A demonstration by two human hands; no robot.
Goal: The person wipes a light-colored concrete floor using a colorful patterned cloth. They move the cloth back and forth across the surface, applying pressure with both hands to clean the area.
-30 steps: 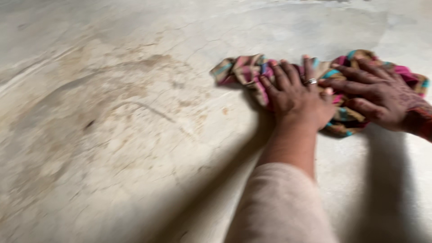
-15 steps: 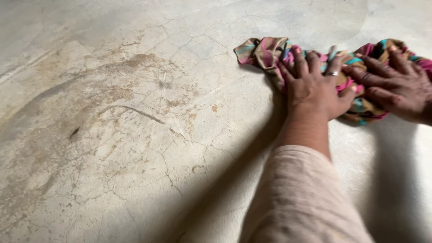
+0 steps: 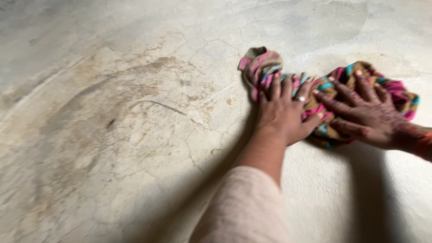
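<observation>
Two hands lie flat on one bunched cloth [image 3: 333, 96], striped in pink, teal and brown, which sits on the bare floor [image 3: 135, 135] in the upper right of the view.

Fingers of the left hand [image 3: 283, 112]: spread, extended, pressing down on the left half of the cloth; not curled round it. A ring [image 3: 300, 99] shows on one finger. Palm heel sits at the cloth's near edge, partly on the floor. Judgement: flat palm loads the fabric evenly against the surface, better for rubbing than a pinch would be.

Fingers of the right hand [image 3: 364, 114]: likewise splayed and laid flat on the right half of the cloth, tips pointing up and left, toward the left hand. Dark patterning on the back of the hand. Neither hand clenches or grips; both hold the cloth only by downward pressure. The two hands are just beside each other, thumb sides near, possibly touching; blur prevents certainty.

Cloth: crumpled, not folded. One loose lobe sticks out to the upper left beyond the left fingertips; another rim shows past the right fingers.

Left forearm runs down to a pale pink sleeve [image 3: 243, 207] at the bottom edge. Right wrist leaves the frame at the right edge with a reddish cuff [image 3: 423, 141].

Floor: pale, cracked concrete, with brownish stains [image 3: 148, 85] well to the left of the cloth. Arm shadows fall on the floor beneath the forearms
</observation>
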